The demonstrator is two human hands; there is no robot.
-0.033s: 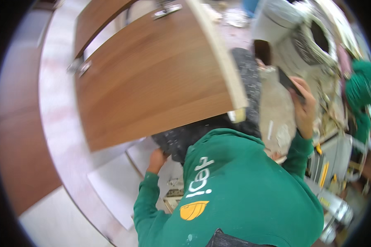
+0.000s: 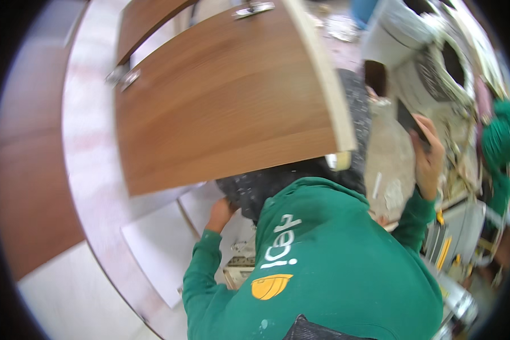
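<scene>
My right hand (image 2: 429,158) is raised at the right, its fingers closed round a thin, dark, flat rectangular object (image 2: 409,120). I cannot make out exactly what that object is. Low at the centre left, my left hand (image 2: 221,214) rests beside my dark speckled trouser leg (image 2: 249,190), with its fingertips hidden. A brown wood-grain door (image 2: 226,102) stands open across my lap, carrying metal hinges (image 2: 254,10) near its far edge. White panels (image 2: 158,255) lie below the door, close to my left hand.
A white frame edge (image 2: 88,141) curves down the left. White buckets or sacks (image 2: 436,68) stand at the far right, near hanging green cloth (image 2: 498,133). A grey and yellow tool case (image 2: 453,232) sits at the lower right. Debris lies on the floor (image 2: 391,153).
The view has shifted a little, so the door and my right hand appear slightly farther right. My right hand keeps its hold on the dark flat object.
</scene>
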